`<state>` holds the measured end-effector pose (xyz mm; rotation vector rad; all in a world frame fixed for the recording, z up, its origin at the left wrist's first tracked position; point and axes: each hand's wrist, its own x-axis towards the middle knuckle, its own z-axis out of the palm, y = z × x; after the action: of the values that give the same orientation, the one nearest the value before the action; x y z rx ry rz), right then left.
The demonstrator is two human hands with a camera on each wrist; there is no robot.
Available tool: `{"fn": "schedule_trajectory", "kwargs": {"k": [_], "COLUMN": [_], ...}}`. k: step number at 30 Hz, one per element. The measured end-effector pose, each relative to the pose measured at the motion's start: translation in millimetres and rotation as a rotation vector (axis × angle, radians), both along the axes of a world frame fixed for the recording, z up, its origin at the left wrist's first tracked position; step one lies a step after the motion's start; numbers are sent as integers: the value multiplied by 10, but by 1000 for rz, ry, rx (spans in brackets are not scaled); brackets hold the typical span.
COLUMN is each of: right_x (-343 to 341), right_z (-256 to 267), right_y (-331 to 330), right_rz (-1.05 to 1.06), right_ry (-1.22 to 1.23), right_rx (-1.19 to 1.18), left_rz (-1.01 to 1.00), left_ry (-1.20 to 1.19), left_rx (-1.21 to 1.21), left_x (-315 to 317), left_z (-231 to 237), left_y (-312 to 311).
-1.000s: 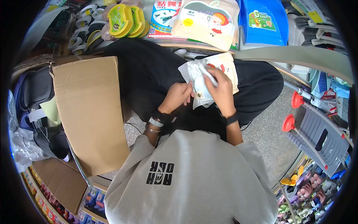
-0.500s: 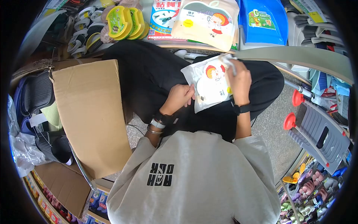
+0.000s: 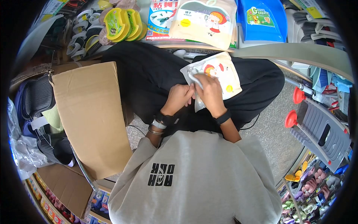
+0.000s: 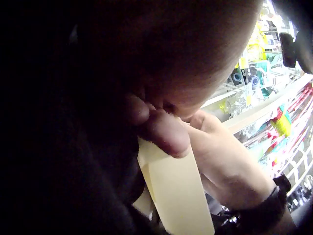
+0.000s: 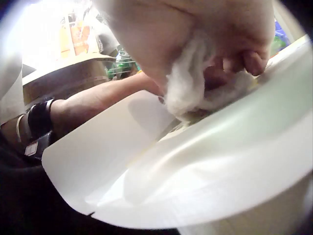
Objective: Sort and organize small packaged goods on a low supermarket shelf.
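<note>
A flat cream package (image 3: 228, 74) with a red-haired cartoon figure lies across the person's lap. Its near-left edge is pinched by the left hand (image 3: 179, 98), whose thumb and fingers also show on the pale edge in the left wrist view. The right hand (image 3: 210, 93) holds a crumpled white cloth (image 3: 192, 71) against the package's left part. In the right wrist view the cloth (image 5: 188, 81) is bunched under the curled fingers, touching the glossy package surface (image 5: 220, 161). Part of the printed front is hidden by the right hand.
A cardboard flap (image 3: 89, 119) stands at the left beside dark slippers (image 3: 39, 93). Along the front shelf lie another cream package (image 3: 201, 28), a blue dustpan (image 3: 263, 18) and yellow-green boxes (image 3: 117, 24). At the right are red plungers (image 3: 291, 118) and a grey stool (image 3: 319, 130).
The right hand with the cloth has moved from the package's far right corner back to its left part, near the left hand. The left hand has stayed at the package's edge.
</note>
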<state>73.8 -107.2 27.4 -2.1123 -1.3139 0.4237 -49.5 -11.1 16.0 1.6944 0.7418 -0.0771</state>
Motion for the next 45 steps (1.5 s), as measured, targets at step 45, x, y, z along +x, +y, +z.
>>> {"fn": "schedule_trajectory", "kwargs": {"k": [45], "right_x": [229], "right_z": [316], "right_y": [-501], "right_rz": [-77], "right_ry": [-75], "right_rx": [-88], "left_rz": [70], "left_ry": [-16], "left_rx": [-59], "left_x": [-15], "left_z": [-46], "left_y": [-8]}}
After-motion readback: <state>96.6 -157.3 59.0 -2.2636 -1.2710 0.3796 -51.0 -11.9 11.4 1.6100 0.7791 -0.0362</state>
